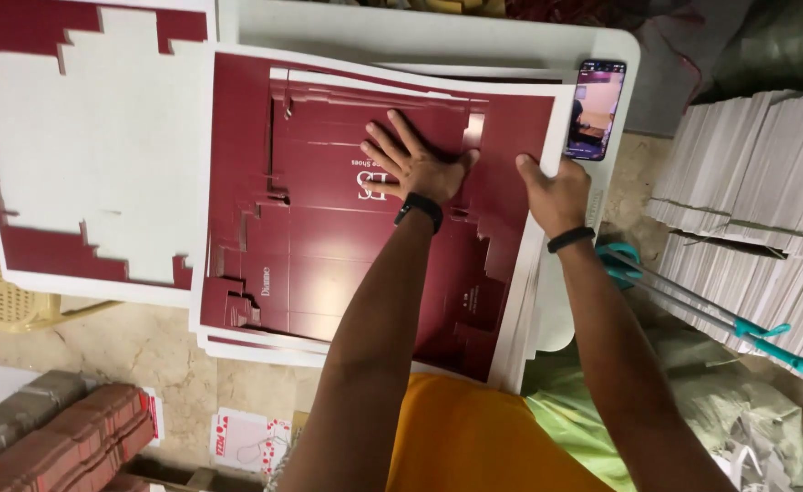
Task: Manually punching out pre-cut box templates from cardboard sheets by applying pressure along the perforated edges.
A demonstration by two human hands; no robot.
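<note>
1. The top maroon sheet [329, 246], a die-cut box blank, lay on a stack of sheets [520, 337] over a white table [420, 41].
2. The left hand [417, 164] was pressed flat on that sheet, fingers spread wide, gripping nothing.
3. The right hand [555, 193] sat at the stack's right edge, just beside the left; fingers curled over the border, though whether they pinched the sheet could not be told.
4. Both wrists wore black bands.
5. Just beyond the right hand, a phone [597, 109] lay on the table corner, screen lit.
6. Further right of that hand, stacks of white board [757, 173] sat well apart, with teal-handled rods [693, 305] lying near the forearm.
7. Left of the left hand, a punched-out sheet [92, 146] showed white with maroon scraps at its edges.
8. Below, near the elbow, folded maroon boxes [73, 437] rested on the floor.
</note>
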